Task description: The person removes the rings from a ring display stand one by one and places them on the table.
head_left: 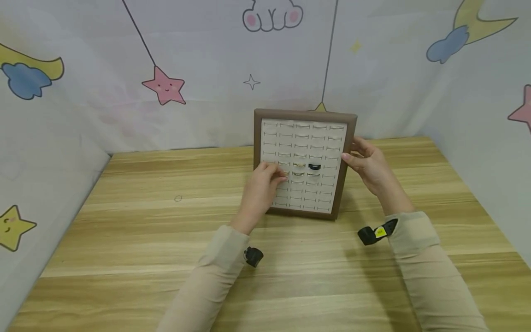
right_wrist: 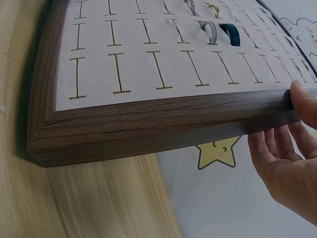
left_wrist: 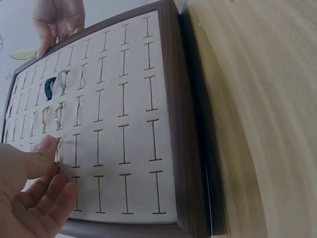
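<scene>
A brown-framed ring display board (head_left: 304,193) leans upright on the table, its pale face lined with rows of slots. With thumb on the front edge and fingers behind, my right hand (head_left: 373,170) grips the board's right side. My left hand (head_left: 261,189) is at the left middle slots, its thumb and fingertips pinching a small ring that they mostly hide. Close by sit a gold ring (head_left: 298,165), a dark band (head_left: 314,166) and a silver ring (left_wrist: 58,118). Another silver ring (right_wrist: 210,32) stands beside the dark band in the right wrist view.
The wood-grain table (head_left: 137,249) extends around the board. On its left part is a small thin circle (head_left: 178,198) that looks like a ring. A pale curtain (head_left: 215,115) printed with stars and moons hangs behind and along both sides.
</scene>
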A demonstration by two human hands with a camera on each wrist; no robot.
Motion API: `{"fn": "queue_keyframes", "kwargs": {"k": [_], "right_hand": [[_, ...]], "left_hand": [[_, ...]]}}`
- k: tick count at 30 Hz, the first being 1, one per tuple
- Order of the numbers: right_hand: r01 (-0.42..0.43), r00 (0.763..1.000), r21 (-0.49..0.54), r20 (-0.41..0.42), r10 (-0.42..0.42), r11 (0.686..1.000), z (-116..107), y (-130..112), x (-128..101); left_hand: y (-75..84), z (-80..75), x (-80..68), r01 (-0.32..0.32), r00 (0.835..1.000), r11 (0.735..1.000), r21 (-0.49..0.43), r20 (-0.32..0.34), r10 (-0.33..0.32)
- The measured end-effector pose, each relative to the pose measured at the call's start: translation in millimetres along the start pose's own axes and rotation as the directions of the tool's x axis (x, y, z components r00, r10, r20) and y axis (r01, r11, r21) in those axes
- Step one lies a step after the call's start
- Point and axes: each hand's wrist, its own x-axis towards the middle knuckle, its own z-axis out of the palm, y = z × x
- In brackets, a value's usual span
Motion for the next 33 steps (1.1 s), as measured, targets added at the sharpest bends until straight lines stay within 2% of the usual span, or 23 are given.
{"fn": "queue_keyframes", "kwargs": {"k": [4,8,15,25,33], "right_hand": [[0.004,1.0,0.007,0.003,-0.004,1.0,0,0,0],[0.002,1.0,0.003,0.004,-0.002,1.0,0,0,0],[0.002,1.0,0.011,0.0,-0.002,1.0,1,-1,0],[-0.023,1.0,0.0,-0.009,0.023,1.0,0,-1,-1],[-0.025,1.0,-0.011,-0.007,0.025,1.0,0,-1,-1]], "left_hand": [[-1.2,-5.0,-0.7,0.016,0.999,0.999,-0.044,0.031,-0.014],[-1.8,-13.3,-2.3,0.084,0.996,0.993,-0.079,0.044,-0.081],[-12.8,-40.8,-6.7,0.159,0.986,0.982,-0.1,-0.039,-0.164],[-62.8,-80.3,-16.3,0.239,0.961,0.971,-0.017,-0.138,-0.239],[-107.2,-106.1,-33.9,0.362,0.922,0.93,0.06,-0.167,-0.348]]}}
